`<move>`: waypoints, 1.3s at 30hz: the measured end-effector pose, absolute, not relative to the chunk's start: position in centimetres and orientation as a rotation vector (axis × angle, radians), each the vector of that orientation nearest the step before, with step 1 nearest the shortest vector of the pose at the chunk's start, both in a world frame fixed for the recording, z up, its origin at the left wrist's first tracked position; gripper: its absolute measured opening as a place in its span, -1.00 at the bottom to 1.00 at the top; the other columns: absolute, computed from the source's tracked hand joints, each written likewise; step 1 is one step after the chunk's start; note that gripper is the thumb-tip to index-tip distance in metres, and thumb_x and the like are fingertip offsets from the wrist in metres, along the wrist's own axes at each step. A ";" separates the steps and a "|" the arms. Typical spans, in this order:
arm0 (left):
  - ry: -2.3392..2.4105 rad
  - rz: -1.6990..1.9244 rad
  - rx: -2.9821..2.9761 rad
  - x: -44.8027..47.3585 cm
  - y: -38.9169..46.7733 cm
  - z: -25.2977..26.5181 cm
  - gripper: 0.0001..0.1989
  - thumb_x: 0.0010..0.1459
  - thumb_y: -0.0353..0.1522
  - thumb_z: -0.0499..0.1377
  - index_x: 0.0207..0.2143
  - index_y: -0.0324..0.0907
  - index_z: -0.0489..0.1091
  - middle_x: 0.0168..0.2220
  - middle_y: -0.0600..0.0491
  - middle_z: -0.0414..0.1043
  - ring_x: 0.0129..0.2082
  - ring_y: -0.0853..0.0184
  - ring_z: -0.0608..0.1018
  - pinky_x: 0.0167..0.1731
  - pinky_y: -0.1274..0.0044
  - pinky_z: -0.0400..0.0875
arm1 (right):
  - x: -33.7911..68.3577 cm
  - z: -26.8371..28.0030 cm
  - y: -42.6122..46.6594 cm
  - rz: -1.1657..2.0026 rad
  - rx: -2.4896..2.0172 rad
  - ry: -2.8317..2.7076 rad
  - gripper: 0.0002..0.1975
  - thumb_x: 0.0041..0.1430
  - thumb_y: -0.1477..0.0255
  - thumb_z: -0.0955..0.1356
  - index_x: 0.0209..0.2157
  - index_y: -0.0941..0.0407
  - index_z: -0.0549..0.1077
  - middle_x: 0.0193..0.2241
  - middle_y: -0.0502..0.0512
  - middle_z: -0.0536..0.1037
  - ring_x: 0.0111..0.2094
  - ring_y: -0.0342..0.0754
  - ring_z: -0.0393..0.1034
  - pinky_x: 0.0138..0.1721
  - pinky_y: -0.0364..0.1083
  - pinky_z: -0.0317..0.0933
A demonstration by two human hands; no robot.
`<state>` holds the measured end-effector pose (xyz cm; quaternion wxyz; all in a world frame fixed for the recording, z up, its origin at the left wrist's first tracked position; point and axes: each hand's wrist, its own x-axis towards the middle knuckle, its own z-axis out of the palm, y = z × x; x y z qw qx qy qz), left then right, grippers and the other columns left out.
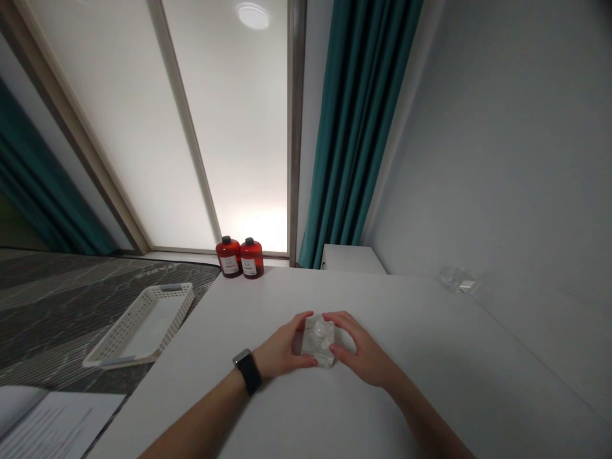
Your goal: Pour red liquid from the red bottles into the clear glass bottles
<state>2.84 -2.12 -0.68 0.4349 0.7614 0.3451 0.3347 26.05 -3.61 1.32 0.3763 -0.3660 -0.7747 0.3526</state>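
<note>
On the white table (282, 421) lies a small, squarish piece of clear plastic (319, 343) with rounded shapes in it; I cannot tell whether it is a packet or a moulded tray. My left hand (291, 347), with a dark watch (247, 371) on its wrist, curves around its left side, with fingertips at the far edge and thumb at the near edge. From the right, my right hand (361, 350) pinches its side between thumb and fingers.
Two red bottles (228, 256) with black caps stand at the table's far left corner. Left of the table is a white perforated basket (179, 306), with printed pages (71, 421) nearer. A clear crumpled plastic piece (456, 279) lies by the right wall. Beyond the table stands a white cabinet (354, 258).
</note>
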 end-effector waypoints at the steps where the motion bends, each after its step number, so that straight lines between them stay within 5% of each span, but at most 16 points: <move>1: 0.869 0.797 1.907 2.6 -2.0 -0.7 -0.17 -0.09 -0.26 0.45 0.20 -0.16 0.18 0.10 -0.13 0.40 0.05 0.08 0.47 0.11 0.26 0.33 | 25.9 1.3 -3.4 0.909 -0.940 -1.990 -0.57 0.21 0.32 0.38 0.12 0.01 0.39 0.08 0.19 0.40 0.15 0.10 0.26 0.22 0.15 0.12; 9: 0.946 0.774 1.958 2.8 -1.9 0.1 -0.32 -0.10 -0.33 0.44 0.07 -0.17 0.28 0.01 -0.04 0.49 -0.05 0.14 0.53 -0.02 0.37 0.39 | 23.2 -0.5 -2.6 1.099 -0.863 -1.755 -0.63 0.22 0.06 0.34 -0.17 0.06 0.51 -0.03 0.17 0.36 0.07 0.08 0.31 0.10 0.05 0.23; 20: 1.047 0.813 2.007 3.4 -2.6 -0.7 -0.33 -0.07 -0.35 0.41 0.08 -0.15 0.24 0.03 -0.05 0.46 -0.04 0.13 0.51 0.00 0.33 0.39 | 22.2 -0.6 -3.7 0.968 -0.953 -1.693 -0.87 0.24 0.34 0.33 -0.20 0.04 0.47 -0.05 0.14 0.41 0.17 0.08 0.24 0.18 0.08 0.14; 22: 1.023 0.808 2.011 3.5 -2.5 -0.6 -0.34 -0.04 -0.33 0.40 0.09 -0.16 0.23 0.02 -0.06 0.46 -0.04 0.13 0.52 0.00 0.32 0.40 | 22.6 -0.9 -3.8 0.986 -0.982 -1.688 -0.79 0.20 0.38 0.35 -0.12 0.04 0.45 -0.02 0.14 0.40 0.12 0.08 0.29 0.16 0.08 0.18; 27: 0.967 0.724 2.044 2.7 -2.2 -0.4 -0.19 -0.04 -0.26 0.40 0.22 -0.18 0.13 0.16 -0.17 0.34 0.12 0.03 0.43 0.15 0.23 0.30 | 24.5 -1.8 -3.7 1.185 -1.050 -1.713 -0.11 -0.08 0.51 0.50 0.27 0.01 0.10 0.17 0.19 0.32 0.14 0.09 0.30 0.20 0.12 0.14; 34: 1.005 0.735 2.077 2.1 -2.2 -0.6 -0.30 0.01 -0.36 0.34 0.18 -0.13 0.14 0.15 -0.13 0.37 0.11 0.07 0.44 0.15 0.24 0.28 | 24.7 -2.0 -3.3 1.194 -1.079 -1.699 -0.14 -0.11 0.55 0.49 0.25 0.06 0.17 0.19 0.22 0.34 0.20 0.13 0.26 0.26 0.15 0.06; 39: 1.129 0.650 2.103 2.6 -2.4 0.3 -0.34 -0.08 -0.39 0.38 0.07 -0.12 0.19 0.01 -0.08 0.46 -0.01 0.08 0.50 0.02 0.31 0.36 | 25.3 -1.5 -4.1 1.243 -1.117 -1.741 -0.01 -0.06 0.56 0.46 0.35 0.09 -0.06 0.19 0.28 0.34 0.22 0.11 0.24 0.28 0.17 0.00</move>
